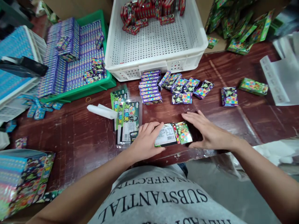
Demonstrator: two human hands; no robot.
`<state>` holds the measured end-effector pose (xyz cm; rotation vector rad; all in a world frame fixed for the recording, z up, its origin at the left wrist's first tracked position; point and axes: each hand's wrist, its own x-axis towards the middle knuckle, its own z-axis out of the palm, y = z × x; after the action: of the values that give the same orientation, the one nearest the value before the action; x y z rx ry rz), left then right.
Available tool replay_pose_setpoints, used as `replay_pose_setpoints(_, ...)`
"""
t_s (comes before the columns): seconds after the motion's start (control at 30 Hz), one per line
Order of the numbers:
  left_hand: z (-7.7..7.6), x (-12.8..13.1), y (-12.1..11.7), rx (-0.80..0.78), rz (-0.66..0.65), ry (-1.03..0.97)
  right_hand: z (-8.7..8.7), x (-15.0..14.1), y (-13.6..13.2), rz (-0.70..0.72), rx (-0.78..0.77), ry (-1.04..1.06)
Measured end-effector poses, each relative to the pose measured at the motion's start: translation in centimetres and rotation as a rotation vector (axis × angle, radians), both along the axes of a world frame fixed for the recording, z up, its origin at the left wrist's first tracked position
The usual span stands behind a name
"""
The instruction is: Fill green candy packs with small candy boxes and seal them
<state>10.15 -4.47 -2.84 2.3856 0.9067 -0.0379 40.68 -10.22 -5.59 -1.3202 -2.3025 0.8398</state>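
Far left: green crate (108, 83) of small boxes. Nearer, white roll (101, 111), looks light, then overlapping pouches (130, 113) flat on the table (77, 140). Film looks thin and slick; I'd expect them to slide on each other, so peel one up by a corner.

Left hand (148, 140) lies palm-down over the left end of the label pack (167, 135); fingers close together. Can't tell if they pinch it or just press, undersides hidden.

Label pack is at the near edge, between the hands, barcode up. Probably light, flexible at the left end, stiffer if boxed inside. Best hold: flat press on the left end, or pinch long edges. Don't squeeze the middle, it could crease.

Far side: row of purple boxes (150, 87), just near of the white crate (154, 66).

Red strip (176, 132) shows between label pack and green box (184, 133). Box looks like glossy thin card: light, fairly stiff, slippery, corners dentable. Grip near and far edges, lightly. Can't tell if it's in the pack.

Right hand (207, 130): thumb and fingers spread apart, arched around the box's right end. Contact unclear.
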Motion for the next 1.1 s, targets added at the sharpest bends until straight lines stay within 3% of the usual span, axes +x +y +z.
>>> replay_pose_setpoints(0.23, -0.4, 0.5, -0.2, 0.009, 0.064, -0.011, -0.4, -0.6, 1.6, 0.043, 0.025, 0.037)
replay_pose_setpoints(0.47, 0.0, 0.0, -0.7, 0.044, 0.06, -0.065, 0.8, -1.5, 2.0, 0.119, 0.024, 0.035)
replay_pose_setpoints(0.57, 0.9, 0.0, -0.6, 0.026, 0.28, -0.124, 1.1, -2.2, 1.8, -0.018, 0.007, 0.14)
replay_pose_setpoints(0.63, 1.5, 0.1, -0.7, 0.014, 0.495, -0.178, 1.0, -3.7, 1.5, -0.202, -0.057, 0.342)
replay_pose_setpoints(0.7, 1.7, 0.0, -0.8, -0.014, 0.62, -0.251, 0.6, -5.8, 1.2, -0.344, -0.159, 0.594)
replay_pose_setpoints(0.83, 1.0, -1.2, -1.1, -0.249, 0.626, -0.519, -0.1, -9.9, 1.1, -0.461, -0.266, 0.875)
replay_pose_setpoints(0.93, 0.3, -2.9, -1.1, -0.486, 0.628, -0.711, -0.2, -11.3, 1.6, -0.449, -0.332, 0.907)
replay_pose_setpoints(1.1, 0.2, -5.3, -0.2, -0.693, 0.542, -0.757, 0.7, -11.9, 2.4, -0.355, -0.395, 0.844)
